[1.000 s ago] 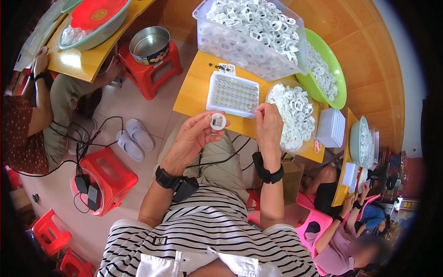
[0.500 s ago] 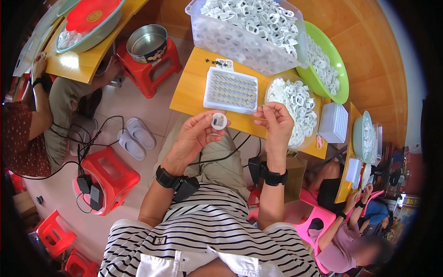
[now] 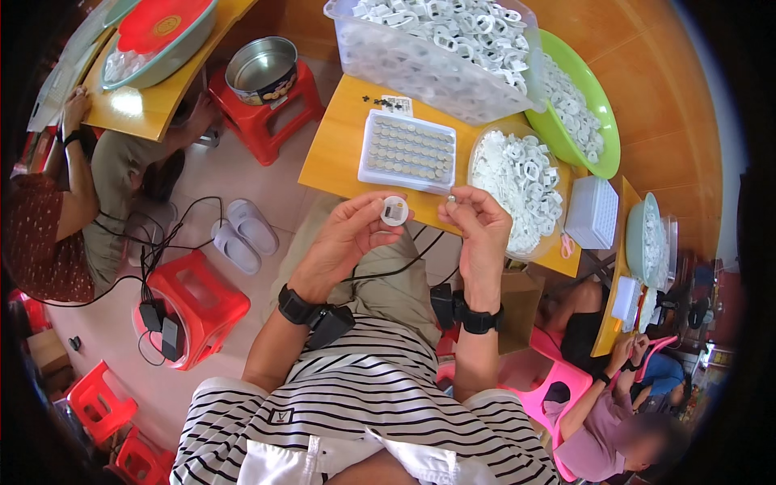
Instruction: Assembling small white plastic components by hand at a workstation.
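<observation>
In my left hand (image 3: 352,226), pinched between thumb and fingers, is a round white plastic casing (image 3: 394,212) with a dark slot in its face. My right hand (image 3: 478,217) is closed too, holding a small silver disc, likely a button cell (image 3: 452,198), at its fingertips. The two hands are apart, level with the table's near edge. Just beyond them lies a white tray (image 3: 365,175) with rows of round silver cells. To the right of the tray, a round clear tub (image 3: 474,173) holds many small white plastic parts.
A big translucent bin (image 3: 428,85) of white rings stands at the back, beside a tilted green basin (image 3: 608,152). Small black bits (image 3: 382,103) lie behind the tray. Pink scissors (image 3: 567,244) and a stack of white trays (image 3: 592,212) sit at right. Co-workers sit on both sides.
My right hand has shifted slightly toward me, and the silver disc at its fingertips now shows plainly. The white casing stays in my left hand. The whole view has shifted a little.
</observation>
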Demonstrator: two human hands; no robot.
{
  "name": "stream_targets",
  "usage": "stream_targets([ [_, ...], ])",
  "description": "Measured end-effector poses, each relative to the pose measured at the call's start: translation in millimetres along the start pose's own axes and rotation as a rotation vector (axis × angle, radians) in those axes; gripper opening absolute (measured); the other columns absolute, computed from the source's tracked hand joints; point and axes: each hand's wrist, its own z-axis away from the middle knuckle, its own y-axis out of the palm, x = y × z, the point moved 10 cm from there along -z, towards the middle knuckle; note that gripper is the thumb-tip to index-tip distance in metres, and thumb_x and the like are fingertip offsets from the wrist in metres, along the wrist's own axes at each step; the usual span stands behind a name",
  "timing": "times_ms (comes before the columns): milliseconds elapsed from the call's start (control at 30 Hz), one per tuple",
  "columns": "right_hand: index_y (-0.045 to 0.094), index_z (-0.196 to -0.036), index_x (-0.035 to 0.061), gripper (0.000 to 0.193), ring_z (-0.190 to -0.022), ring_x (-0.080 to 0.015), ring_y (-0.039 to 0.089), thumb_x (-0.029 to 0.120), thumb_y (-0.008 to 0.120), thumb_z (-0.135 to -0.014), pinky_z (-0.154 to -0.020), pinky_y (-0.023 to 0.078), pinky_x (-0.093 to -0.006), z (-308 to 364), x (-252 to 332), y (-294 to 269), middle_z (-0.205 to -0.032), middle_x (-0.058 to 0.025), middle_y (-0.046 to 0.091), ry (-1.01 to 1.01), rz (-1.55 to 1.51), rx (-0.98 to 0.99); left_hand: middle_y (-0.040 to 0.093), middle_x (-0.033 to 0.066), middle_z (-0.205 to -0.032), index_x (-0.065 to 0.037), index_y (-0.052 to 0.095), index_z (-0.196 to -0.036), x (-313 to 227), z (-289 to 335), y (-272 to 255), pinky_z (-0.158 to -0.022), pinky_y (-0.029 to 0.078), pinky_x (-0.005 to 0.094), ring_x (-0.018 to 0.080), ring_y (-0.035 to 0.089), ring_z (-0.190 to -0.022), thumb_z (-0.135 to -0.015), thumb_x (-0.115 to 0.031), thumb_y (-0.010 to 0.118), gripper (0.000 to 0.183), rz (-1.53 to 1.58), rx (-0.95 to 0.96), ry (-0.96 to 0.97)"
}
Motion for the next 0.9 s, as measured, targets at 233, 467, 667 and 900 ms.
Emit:
stream_targets([
  [233,0.060,-0.094,-0.0054,0.015,-0.073,-0.0135,0.063,-0.006,0.059,-0.079,-0.069,0.052,-0.0234,17.3,-3.0,33.9,-0.082,-0.0090,0.063,-0.036,0.089,0.124,0.061,0.0076,-0.101,0.000,0.055,-0.111,2.3,0.2,-2.5,-0.076,0.053,0.0263,0.0142,0.061,-0.087,-0.091,-0.018,0.051,0.028,0.058,-0.015,0.003],
  [467,0.059,-0.099,-0.0033,0.017,-0.077,-0.0164,0.064,-0.001,0.058,-0.082,-0.070,0.054,-0.0257,18.8,-14.3,37.1,-0.087,-0.0104,0.063,0.113,-0.127,0.173,0.061,0.0074,-0.101,0.000,0.055,-0.112,-0.3,2.0,-3.3,-0.076,0.053,0.0264,0.0142,0.061,-0.088,-0.091,-0.018,0.051,0.028,0.054,-0.010,0.012],
  [667,0.058,-0.104,-0.0025,0.020,-0.076,-0.0162,0.064,0.004,0.057,-0.085,-0.070,0.055,-0.0272,19.1,-27.8,41.4,-0.088,-0.0107,0.063,0.225,-0.328,0.244,0.061,0.0082,-0.101,0.000,0.054,-0.112,-1.8,2.9,-4.3,-0.076,0.053,0.0263,0.0141,0.061,-0.088,-0.091,-0.018,0.050,0.029,0.058,-0.006,0.016],
  [900,0.058,-0.105,-0.0019,0.021,-0.076,-0.0161,0.064,0.005,0.056,-0.085,-0.070,0.055,-0.0264,20.0,-30.3,44.8,-0.089,-0.0105,0.062,0.233,-0.226,0.238,0.061,0.0093,-0.102,0.000,0.054,-0.113,-3.0,3.5,-5.8,-0.076,0.053,0.0261,0.0144,0.061,-0.088,-0.091,-0.019,0.050,0.029,0.082,0.008,0.025],
])
